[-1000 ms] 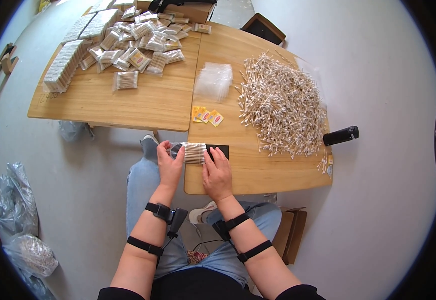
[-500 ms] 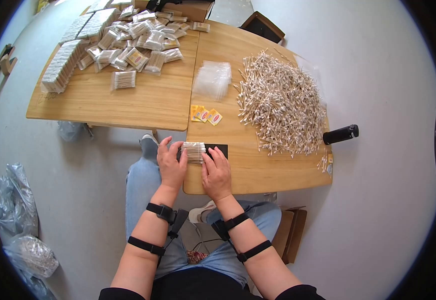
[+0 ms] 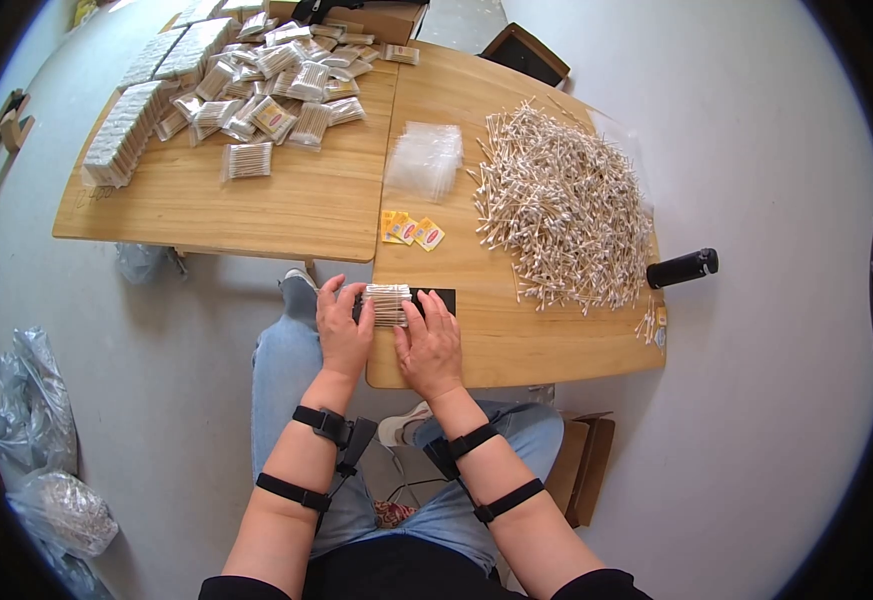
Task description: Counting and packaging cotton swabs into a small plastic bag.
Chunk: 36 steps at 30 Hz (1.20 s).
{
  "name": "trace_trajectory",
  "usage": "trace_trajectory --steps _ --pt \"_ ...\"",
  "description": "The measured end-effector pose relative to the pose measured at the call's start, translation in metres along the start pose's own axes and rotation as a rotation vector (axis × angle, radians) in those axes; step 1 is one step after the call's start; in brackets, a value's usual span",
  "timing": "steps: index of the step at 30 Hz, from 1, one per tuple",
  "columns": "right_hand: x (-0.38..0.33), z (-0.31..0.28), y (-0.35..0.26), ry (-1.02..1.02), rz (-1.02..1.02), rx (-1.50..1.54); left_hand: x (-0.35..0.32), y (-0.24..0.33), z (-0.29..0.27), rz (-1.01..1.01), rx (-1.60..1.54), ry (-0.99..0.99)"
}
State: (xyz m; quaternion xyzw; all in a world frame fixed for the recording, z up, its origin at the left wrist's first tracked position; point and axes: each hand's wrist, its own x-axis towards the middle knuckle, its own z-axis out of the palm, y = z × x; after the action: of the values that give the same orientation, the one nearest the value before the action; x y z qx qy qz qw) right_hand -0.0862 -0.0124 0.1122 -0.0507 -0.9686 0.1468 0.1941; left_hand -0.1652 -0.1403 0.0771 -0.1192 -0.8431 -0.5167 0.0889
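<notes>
A flat row of white-tipped cotton swabs [image 3: 387, 305] lies side by side on a small black plate [image 3: 440, 299] near the table's front edge. My left hand [image 3: 344, 325] is curled at the row's left end, its thumb against the swabs and its other fingers bent over the plate's left side. At the opposite end, my right hand [image 3: 429, 350] grips the lower right corner with thumb and bent fingers. The row is held between both hands. Some fingertips are hidden from above.
A large heap of loose cotton swabs [image 3: 566, 210] covers the table's right. Clear plastic bags [image 3: 426, 160] and yellow cards [image 3: 412, 231] lie ahead of my hands. Filled swab packets [image 3: 286, 75] and stacked packs [image 3: 128, 132] occupy the far left. A black cylinder [image 3: 682, 269] juts past the right edge.
My right hand has shifted slightly left, its thumb lower and its fingers a little farther over the swabs' right end. My left hand has barely moved.
</notes>
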Motion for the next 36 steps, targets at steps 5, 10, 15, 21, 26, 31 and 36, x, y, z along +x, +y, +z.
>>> trace_trajectory --steps 5,10,15,21,26,31,36 --pt "0.003 0.000 -0.003 -0.045 0.029 -0.026 0.001 0.000 0.000 -0.001 -0.010 0.001" --pt "0.002 0.000 -0.003 -0.046 0.032 -0.028 0.001 0.003 -0.001 -0.006 -0.007 0.010" --pt "-0.003 0.003 0.003 -0.009 0.013 0.029 -0.001 0.000 0.001 -0.006 0.003 0.001" --pt "-0.003 0.003 0.005 0.056 0.080 0.064 0.000 0.011 -0.005 0.288 0.314 -0.062" --pt "-0.004 0.002 0.005 0.074 0.069 0.109 -0.006 0.011 -0.002 0.373 0.468 -0.242" --pt "-0.005 0.005 0.007 0.137 0.116 0.170 -0.006 0.012 -0.009 0.421 0.605 -0.382" --pt "-0.008 0.008 0.020 0.282 0.241 0.322 0.006 0.028 0.001 0.461 0.601 -0.410"
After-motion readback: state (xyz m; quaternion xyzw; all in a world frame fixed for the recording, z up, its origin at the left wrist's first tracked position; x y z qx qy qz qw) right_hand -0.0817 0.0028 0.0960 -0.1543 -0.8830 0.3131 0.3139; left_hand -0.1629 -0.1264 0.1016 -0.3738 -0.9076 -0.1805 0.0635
